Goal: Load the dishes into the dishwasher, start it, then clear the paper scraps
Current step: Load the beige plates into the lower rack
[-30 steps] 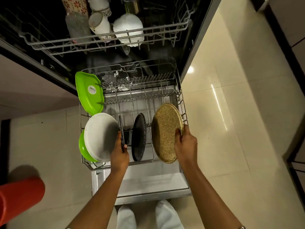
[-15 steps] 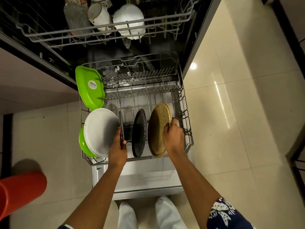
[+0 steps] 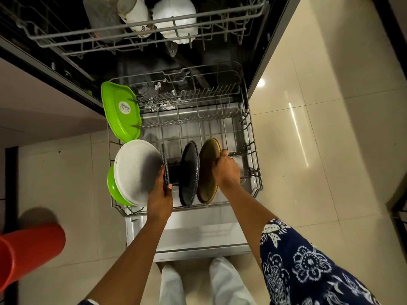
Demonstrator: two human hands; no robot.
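The dishwasher's lower rack [image 3: 251, 137] is pulled out over the open door [image 3: 198, 241]. My right hand [image 3: 226, 170] grips the rim of a tan speckled plate [image 3: 208, 170] standing upright in the rack. Left of it stands a black speckled plate [image 3: 189, 175]. My left hand [image 3: 159, 199] pinches the edge of a thin dark speckled plate [image 3: 165, 166], beside a white plate [image 3: 136, 170] and a green bowl [image 3: 114, 188]. A green tray [image 3: 121, 111] leans at the rack's left rear.
The upper rack [image 3: 141, 38] holds cups and a white bowl [image 3: 176, 18]. An orange-red container [image 3: 28, 249] stands on the tiled floor at lower left. A dark counter edge [image 3: 44, 69] runs along the left. My white-clad feet [image 3: 198, 282] are below the door.
My right hand has moved the tan plate left and stood it more upright next to the black plate. My left hand has kept hold of the thin dark plate.
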